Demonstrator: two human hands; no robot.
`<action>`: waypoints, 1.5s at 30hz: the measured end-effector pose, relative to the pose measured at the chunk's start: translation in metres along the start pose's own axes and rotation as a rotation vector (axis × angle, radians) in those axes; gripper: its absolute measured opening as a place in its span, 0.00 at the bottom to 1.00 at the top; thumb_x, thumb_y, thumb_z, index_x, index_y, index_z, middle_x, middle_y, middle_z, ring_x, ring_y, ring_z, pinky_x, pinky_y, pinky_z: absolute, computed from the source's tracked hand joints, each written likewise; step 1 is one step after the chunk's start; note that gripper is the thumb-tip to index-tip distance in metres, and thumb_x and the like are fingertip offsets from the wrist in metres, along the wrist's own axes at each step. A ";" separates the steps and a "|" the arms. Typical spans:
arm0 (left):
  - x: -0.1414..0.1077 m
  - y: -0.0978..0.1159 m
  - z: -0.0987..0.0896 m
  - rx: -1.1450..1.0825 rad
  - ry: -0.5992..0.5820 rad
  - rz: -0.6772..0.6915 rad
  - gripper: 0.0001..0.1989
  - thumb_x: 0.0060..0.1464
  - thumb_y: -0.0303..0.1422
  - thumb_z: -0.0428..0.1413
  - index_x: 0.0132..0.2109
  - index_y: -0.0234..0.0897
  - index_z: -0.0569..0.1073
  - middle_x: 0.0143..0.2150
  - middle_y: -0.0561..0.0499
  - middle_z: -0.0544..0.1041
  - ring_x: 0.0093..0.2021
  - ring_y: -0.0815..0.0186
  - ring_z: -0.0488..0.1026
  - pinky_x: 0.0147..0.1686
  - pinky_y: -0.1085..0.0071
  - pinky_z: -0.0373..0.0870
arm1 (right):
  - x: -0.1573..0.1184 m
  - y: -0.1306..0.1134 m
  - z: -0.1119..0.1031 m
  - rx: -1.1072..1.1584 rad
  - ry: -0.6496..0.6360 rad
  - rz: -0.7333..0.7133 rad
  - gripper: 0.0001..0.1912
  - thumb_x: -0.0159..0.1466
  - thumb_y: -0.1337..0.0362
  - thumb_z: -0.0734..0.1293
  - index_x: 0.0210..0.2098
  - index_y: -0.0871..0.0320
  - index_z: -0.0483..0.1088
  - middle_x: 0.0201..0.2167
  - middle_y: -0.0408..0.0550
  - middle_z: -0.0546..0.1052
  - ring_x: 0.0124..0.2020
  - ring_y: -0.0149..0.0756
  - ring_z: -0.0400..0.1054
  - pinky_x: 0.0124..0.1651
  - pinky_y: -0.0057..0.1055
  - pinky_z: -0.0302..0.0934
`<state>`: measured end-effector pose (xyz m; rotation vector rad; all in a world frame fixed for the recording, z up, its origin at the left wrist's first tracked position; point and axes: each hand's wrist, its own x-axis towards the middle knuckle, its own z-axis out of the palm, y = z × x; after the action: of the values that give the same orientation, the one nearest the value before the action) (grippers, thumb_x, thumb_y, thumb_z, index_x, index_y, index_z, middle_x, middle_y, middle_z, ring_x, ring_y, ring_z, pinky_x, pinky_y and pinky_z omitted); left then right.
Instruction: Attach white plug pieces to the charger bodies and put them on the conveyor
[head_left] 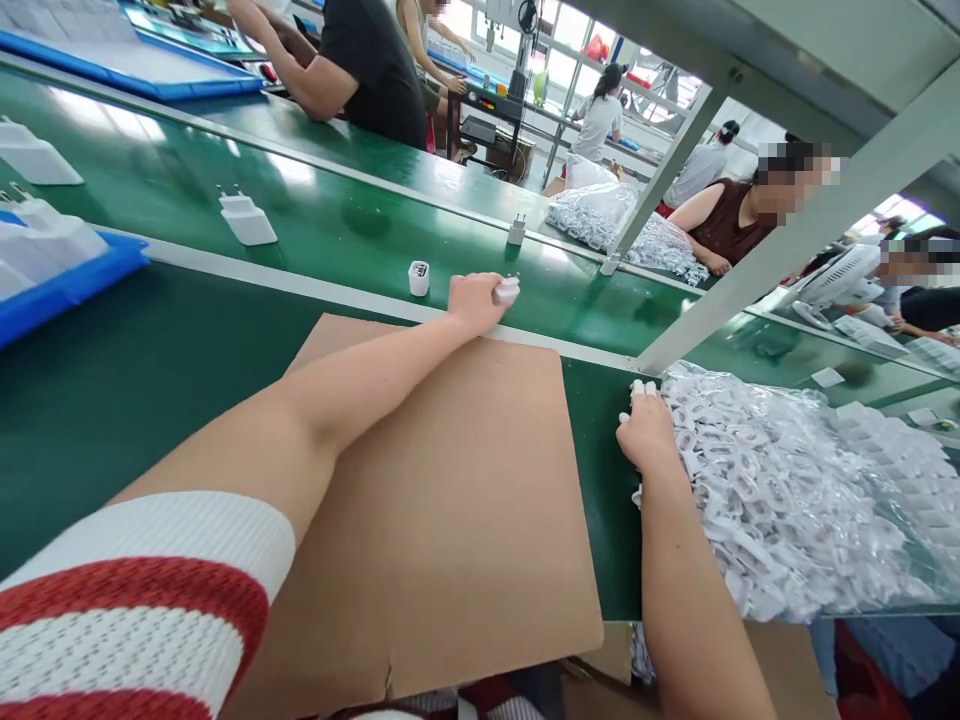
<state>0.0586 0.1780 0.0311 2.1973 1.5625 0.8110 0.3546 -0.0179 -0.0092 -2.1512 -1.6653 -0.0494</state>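
Observation:
My left hand [474, 302] is stretched out over the green conveyor belt and closed around a white plug-in charger [508, 289], its metal pins facing away from me. Down on the right, my right hand [648, 430] is at the left edge of a heap of small white plastic parts [757, 500] in a clear plastic bag. White covers show on its fingertips; the fingers are bent together, and what they hold, if anything, is hidden. Beneath my left forearm lies a brown cardboard sheet [457, 520]. A white charger [419, 279] stands on the belt just left of my left hand.
More white chargers [247, 220] sit along the belt [360, 220]. A blue tray [75, 290] with white pieces is at left. A metal post [780, 235] rises between my hands and the right side. Co-workers sit across the line, near another bagged heap [600, 215].

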 end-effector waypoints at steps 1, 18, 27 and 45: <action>0.010 -0.003 -0.003 0.034 0.008 -0.043 0.18 0.61 0.35 0.57 0.55 0.29 0.76 0.54 0.37 0.79 0.59 0.47 0.69 0.60 0.54 0.56 | 0.000 0.004 0.002 -0.016 0.009 0.002 0.32 0.61 0.71 0.60 0.65 0.68 0.67 0.62 0.70 0.70 0.69 0.61 0.59 0.71 0.58 0.52; -0.026 -0.101 -0.085 0.025 0.269 -0.362 0.37 0.59 0.59 0.56 0.59 0.31 0.71 0.56 0.49 0.73 0.53 0.60 0.63 0.60 0.58 0.57 | -0.010 -0.060 -0.036 1.305 -0.252 0.249 0.27 0.45 0.55 0.82 0.41 0.54 0.74 0.44 0.46 0.81 0.43 0.40 0.79 0.50 0.41 0.75; -0.177 0.036 -0.024 -0.350 -0.305 0.349 0.16 0.65 0.43 0.57 0.53 0.39 0.78 0.48 0.46 0.81 0.49 0.55 0.75 0.53 0.59 0.70 | -0.032 -0.092 -0.036 1.221 -0.408 0.137 0.19 0.54 0.51 0.81 0.38 0.54 0.80 0.40 0.47 0.83 0.41 0.38 0.77 0.50 0.40 0.74; -0.189 0.025 0.003 -0.541 -0.330 0.358 0.10 0.64 0.39 0.60 0.42 0.38 0.79 0.40 0.46 0.76 0.43 0.58 0.72 0.47 0.61 0.69 | -0.060 -0.110 -0.033 0.342 -0.033 -0.665 0.15 0.68 0.70 0.67 0.52 0.50 0.78 0.38 0.49 0.77 0.43 0.43 0.69 0.46 0.42 0.68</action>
<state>0.0341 -0.0074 -0.0067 2.0760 0.6991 0.7977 0.2422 -0.0630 0.0372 -1.2970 -2.1538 0.0735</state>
